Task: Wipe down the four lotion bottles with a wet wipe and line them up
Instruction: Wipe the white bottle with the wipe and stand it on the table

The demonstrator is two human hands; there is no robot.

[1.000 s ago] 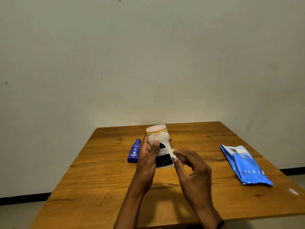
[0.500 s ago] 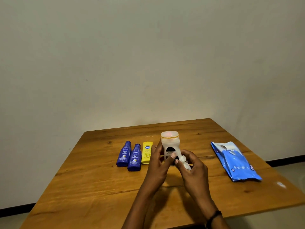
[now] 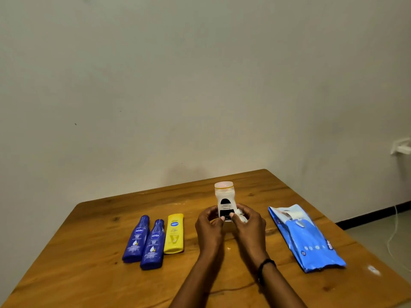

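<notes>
The white bottle (image 3: 225, 196) is held upright above the middle of the table (image 3: 89, 274), its wide end up. The left hand (image 3: 209, 225) grasps its lower part, thumb on the label, probably to steady it. The right hand (image 3: 249, 225) pinches a crumpled wipe (image 3: 241, 215) against the bottle's lower right side, so this looks like the wiping of the last bottle.

To the left, a blue bottle (image 3: 136, 238), a second blue bottle (image 3: 153, 244) and a yellow bottle (image 3: 174, 234) lie flat, side by side and touching or nearly so, a row seemingly begun. The gap beside the yellow one likely awaits the white bottle. The wipe pack (image 3: 304, 236) lies well to the right, near the wiping hand.
</notes>
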